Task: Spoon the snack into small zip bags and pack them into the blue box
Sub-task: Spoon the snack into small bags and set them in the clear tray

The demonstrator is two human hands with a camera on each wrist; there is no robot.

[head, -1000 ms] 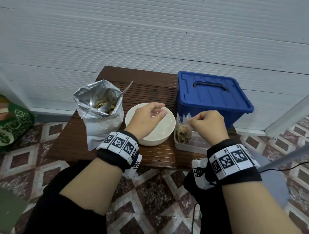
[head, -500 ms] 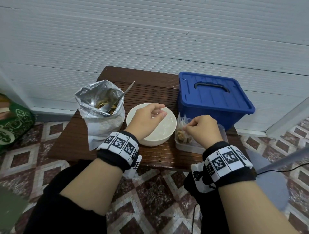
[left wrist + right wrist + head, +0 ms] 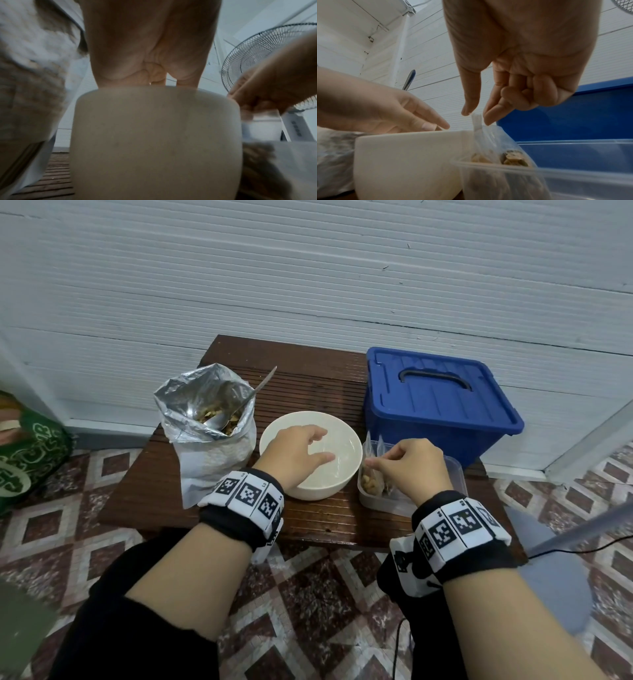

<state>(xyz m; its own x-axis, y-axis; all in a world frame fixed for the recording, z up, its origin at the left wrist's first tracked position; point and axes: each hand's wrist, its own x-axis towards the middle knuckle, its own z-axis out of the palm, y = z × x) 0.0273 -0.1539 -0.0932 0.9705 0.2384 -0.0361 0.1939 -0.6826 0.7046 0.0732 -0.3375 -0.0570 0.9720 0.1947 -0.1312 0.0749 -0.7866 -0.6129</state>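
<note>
My right hand [image 3: 513,70]: thumb and forefinger parted just above the zip bag [image 3: 477,125], touching nothing
Zip bag: under my fingertips, upright in the clear tub [image 3: 573,174]
My left hand [image 3: 294,451]: relaxed over the white bowl [image 3: 346,474]

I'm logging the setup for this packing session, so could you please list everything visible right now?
Foil snack bag: one, silver, open, table's left.
Spoon: one, metal, standing in the foil snack bag.
Bowl: one, white, table's middle.
Clear tub: one, transparent, right of the bowl.
Filled zip bags: at least two, clear, upright in the clear tub.
Blue box: one, lid on, back right.
Table: one, dark brown wood.
Fan: one, grey, right of the table.
Green bag: one, floor, far left.
Left hand: over the bowl, fingers relaxed.
Right hand: thumb and forefinger at a zip bag's top.
</note>
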